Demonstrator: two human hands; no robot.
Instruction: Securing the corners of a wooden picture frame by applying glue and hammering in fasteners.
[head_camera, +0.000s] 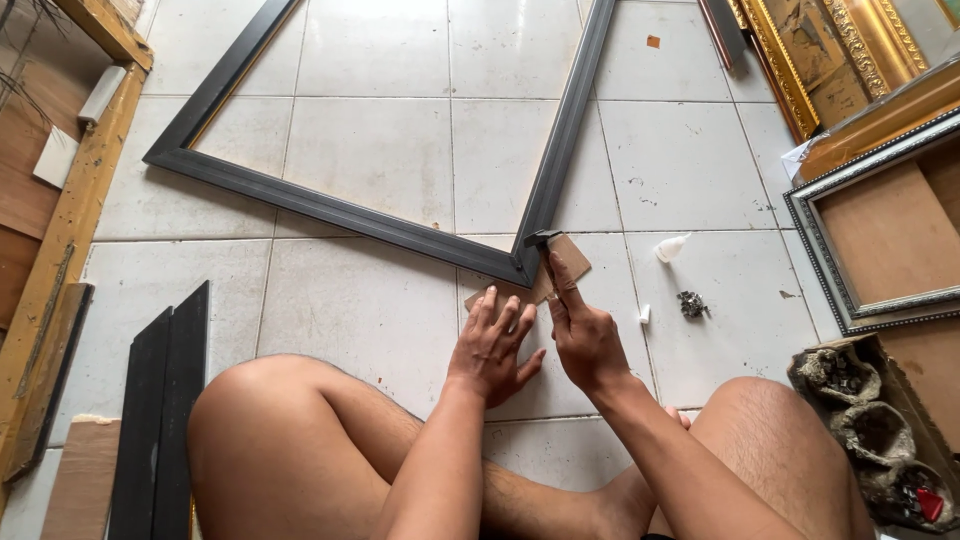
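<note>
A large frame (400, 215) lies flat on the tiled floor (370, 310), its near corner pointing toward the person. Under that corner sits a piece of cardboard (572, 262). The left hand (492, 345) rests flat on the cardboard's near end, and the right hand (583, 335), just right of it, holds a small hammer (543, 240) on the frame's corner. Right of the hands lie a small bottle (670, 247) and, nearer, a pile of small metal pieces (691, 303). Farther right, frames (880, 240) are stacked. Planks (160, 420) lie near left.
</note>
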